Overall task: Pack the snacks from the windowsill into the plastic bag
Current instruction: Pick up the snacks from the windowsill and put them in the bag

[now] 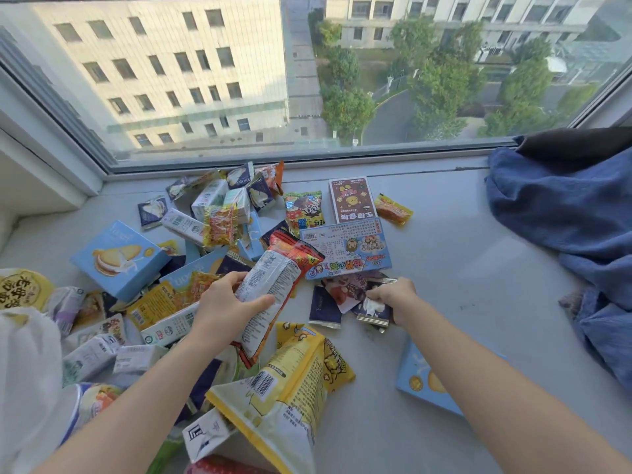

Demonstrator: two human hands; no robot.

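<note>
Both hands busy: left hand grips red snack bag, right hand pinches dark packet.

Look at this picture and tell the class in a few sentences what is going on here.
A person works at a windowsill strewn with snacks. The left hand grips a long red-and-white packet, held above the pile. The right hand pinches a small dark wrapper lying on the sill. A white plastic bag sits at the lower left, and most snacks are not yet packed.
</note>
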